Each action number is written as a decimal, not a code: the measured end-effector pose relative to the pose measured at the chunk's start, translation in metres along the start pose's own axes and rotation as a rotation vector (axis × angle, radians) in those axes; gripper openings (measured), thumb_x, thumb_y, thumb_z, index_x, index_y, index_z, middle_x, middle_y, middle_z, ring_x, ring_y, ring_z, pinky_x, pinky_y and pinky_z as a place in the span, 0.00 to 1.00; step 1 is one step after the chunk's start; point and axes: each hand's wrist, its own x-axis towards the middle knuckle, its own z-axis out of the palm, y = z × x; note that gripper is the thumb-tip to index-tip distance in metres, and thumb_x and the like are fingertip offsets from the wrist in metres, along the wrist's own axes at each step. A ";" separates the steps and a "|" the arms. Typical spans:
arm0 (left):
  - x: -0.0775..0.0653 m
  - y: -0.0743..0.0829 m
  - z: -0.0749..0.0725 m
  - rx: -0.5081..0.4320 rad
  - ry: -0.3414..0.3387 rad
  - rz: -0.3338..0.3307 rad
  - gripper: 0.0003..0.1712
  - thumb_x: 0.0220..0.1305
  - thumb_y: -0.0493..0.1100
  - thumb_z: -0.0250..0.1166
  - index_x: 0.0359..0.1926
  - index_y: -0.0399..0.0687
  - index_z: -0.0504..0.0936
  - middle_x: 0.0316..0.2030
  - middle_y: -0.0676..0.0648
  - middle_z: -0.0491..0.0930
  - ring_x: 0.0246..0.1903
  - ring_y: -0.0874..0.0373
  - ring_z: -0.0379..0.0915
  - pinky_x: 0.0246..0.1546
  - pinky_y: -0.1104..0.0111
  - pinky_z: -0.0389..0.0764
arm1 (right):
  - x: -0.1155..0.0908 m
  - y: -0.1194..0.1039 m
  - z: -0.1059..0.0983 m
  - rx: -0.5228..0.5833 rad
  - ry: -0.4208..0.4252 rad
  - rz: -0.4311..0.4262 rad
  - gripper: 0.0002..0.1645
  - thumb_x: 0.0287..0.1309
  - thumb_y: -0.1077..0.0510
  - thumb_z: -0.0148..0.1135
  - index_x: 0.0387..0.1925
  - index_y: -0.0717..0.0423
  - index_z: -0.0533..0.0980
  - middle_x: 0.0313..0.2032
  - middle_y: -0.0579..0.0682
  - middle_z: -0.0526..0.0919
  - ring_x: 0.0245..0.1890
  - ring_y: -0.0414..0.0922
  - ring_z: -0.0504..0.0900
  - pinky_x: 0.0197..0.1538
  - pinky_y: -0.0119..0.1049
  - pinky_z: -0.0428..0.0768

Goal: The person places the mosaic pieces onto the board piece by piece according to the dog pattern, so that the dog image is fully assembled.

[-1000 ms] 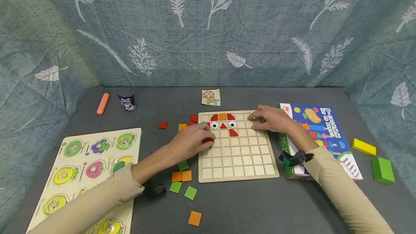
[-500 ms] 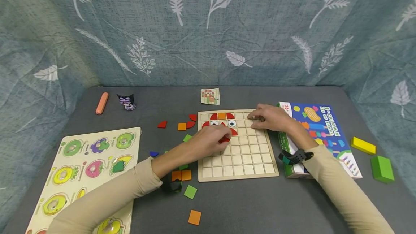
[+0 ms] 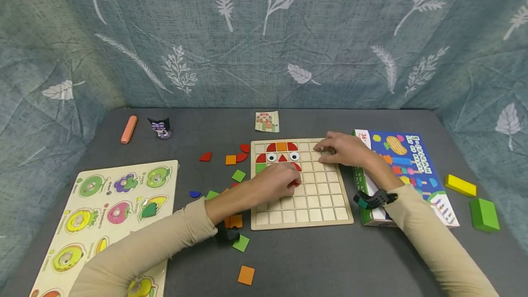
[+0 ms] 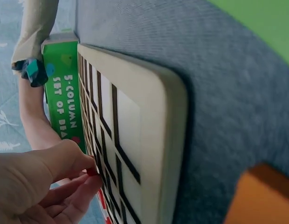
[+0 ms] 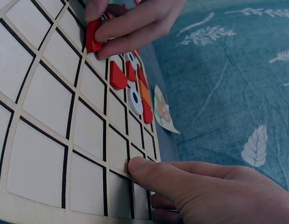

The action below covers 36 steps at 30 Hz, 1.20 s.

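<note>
Rightward across the grid, the left hand (image 3: 277, 180) has shifted since half a second ago, and a green square tile (image 3: 261, 167) on the board's left side has come into view. On my feed that hand pinches a small red piece (image 5: 92, 39) narrowly between thumb and fingers, over the middle of the pale wooden grid board (image 3: 316, 201); I cannot tell the piece's shape or whether it touches the board. I see the right hand (image 3: 343, 149) unmoved, thumb and fingers held wide, resting on the board's upper right part. Near its top, two white eye tiles with black pupils (image 3: 271, 157) flank a red triangle tile (image 3: 282, 157). Just right of the board I have a blue-and-green cardboard box (image 3: 420, 166); behind the board lies a small printed paper card (image 3: 267, 122).
</note>
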 end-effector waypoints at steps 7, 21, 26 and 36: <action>0.001 0.002 0.002 0.054 0.001 0.001 0.09 0.58 0.31 0.63 0.24 0.45 0.83 0.21 0.52 0.72 0.24 0.63 0.61 0.28 0.75 0.63 | 0.000 -0.001 0.000 0.003 -0.001 -0.002 0.20 0.57 0.49 0.68 0.51 0.49 0.82 0.32 0.47 0.74 0.28 0.38 0.66 0.31 0.33 0.62; 0.004 0.010 0.004 0.341 0.018 0.047 0.15 0.59 0.28 0.61 0.22 0.48 0.84 0.31 0.49 0.77 0.27 0.60 0.73 0.26 0.76 0.74 | 0.001 -0.001 -0.003 -0.020 -0.004 0.015 0.21 0.56 0.49 0.68 0.51 0.50 0.82 0.33 0.48 0.75 0.29 0.39 0.69 0.31 0.33 0.64; 0.005 0.012 0.004 0.386 0.034 0.015 0.13 0.59 0.29 0.62 0.22 0.46 0.84 0.30 0.48 0.76 0.27 0.59 0.74 0.24 0.74 0.76 | 0.000 0.000 -0.003 -0.006 -0.013 0.014 0.21 0.57 0.50 0.68 0.51 0.51 0.82 0.32 0.48 0.74 0.28 0.39 0.67 0.31 0.33 0.63; -0.002 0.012 0.004 0.390 0.002 -0.002 0.10 0.62 0.30 0.62 0.28 0.43 0.87 0.33 0.47 0.77 0.31 0.58 0.73 0.27 0.74 0.78 | 0.002 0.000 0.001 0.013 -0.013 0.016 0.21 0.57 0.50 0.68 0.51 0.50 0.82 0.33 0.48 0.75 0.29 0.39 0.69 0.31 0.33 0.64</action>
